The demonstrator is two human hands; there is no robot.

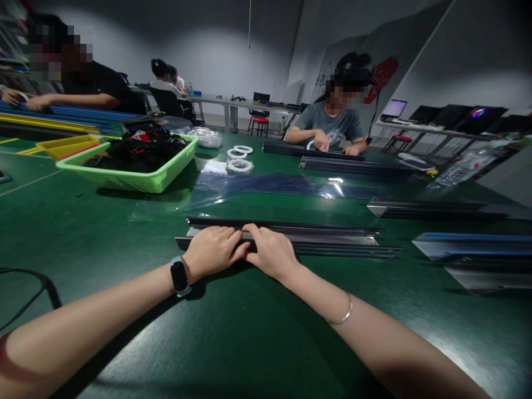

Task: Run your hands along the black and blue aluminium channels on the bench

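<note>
Left hand (214, 249) and right hand (270, 250) gripped a dark channel (332, 239)

Both curled over its near edge, left of its middle. It lay across the green desk (257, 332), nearer than white rings (230, 153) and a lime basket (124, 182), far left.

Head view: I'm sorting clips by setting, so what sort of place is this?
Probably a workshop or light assembly room: a long dark channel lies on a green worktable, a light-green basket holds jumbled dark items, and a person opposite works over another dark strip.
</note>
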